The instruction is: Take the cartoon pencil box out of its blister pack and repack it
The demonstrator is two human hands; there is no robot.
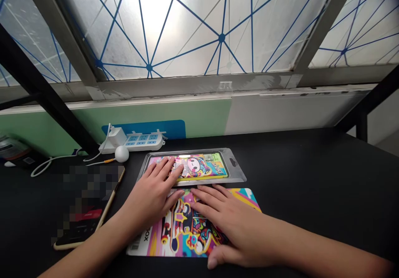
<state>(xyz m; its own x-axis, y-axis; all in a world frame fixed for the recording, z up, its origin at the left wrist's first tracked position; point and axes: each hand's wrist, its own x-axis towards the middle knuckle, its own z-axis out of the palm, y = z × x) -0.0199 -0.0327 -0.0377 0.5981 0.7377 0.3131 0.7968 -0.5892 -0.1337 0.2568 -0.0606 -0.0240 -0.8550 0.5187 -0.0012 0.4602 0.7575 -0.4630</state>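
Note:
My left hand lies flat with spread fingers on the left end of a phone case in a clear plastic blister pack. The case is yellow-rimmed and printed with a colourful cartoon. Just below the pack, my right hand rests palm-down on a glossy printed cardboard insert, covering its right part. The insert shows a cartoon figure with a skateboard, and its lower left corner has a barcode. Neither hand closes around anything.
A smartphone with a gold edge and blurred screen lies left of my hands on the black desk. Behind stand a white power strip, a plugged-in charger with cables, and a white ball. A frosted window with blue lines rises beyond.

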